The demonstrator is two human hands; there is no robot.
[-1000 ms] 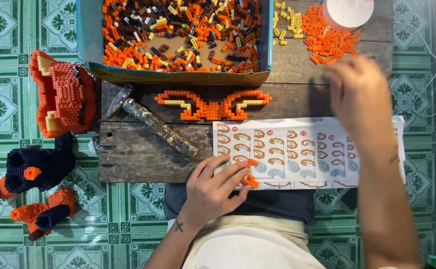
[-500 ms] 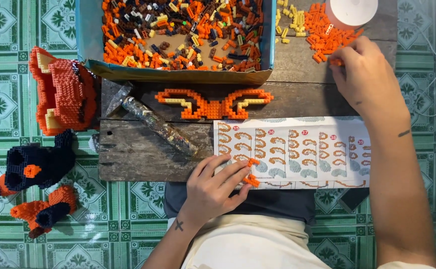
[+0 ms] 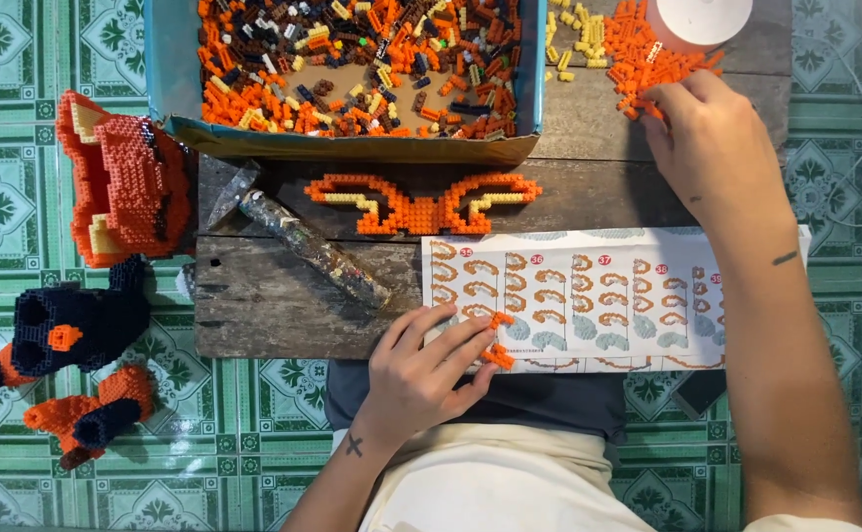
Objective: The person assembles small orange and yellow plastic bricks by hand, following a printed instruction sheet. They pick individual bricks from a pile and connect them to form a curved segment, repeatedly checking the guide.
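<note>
Nearest the body, the left hand [image 3: 421,369] rests on the near edge of a wooden board [image 3: 273,305], its fingertips pinching a small orange brick piece [image 3: 498,340] against the instruction sheet [image 3: 608,296] just to its right. Beyond that hand lie a hammer [image 3: 303,236] and an orange winged brick build [image 3: 421,202]. Farther out, the right hand [image 3: 717,148] reaches, fingers curled down, into a pile of loose orange bricks [image 3: 648,54], with the blue tray of mixed bricks [image 3: 352,59] to its left.
</note>
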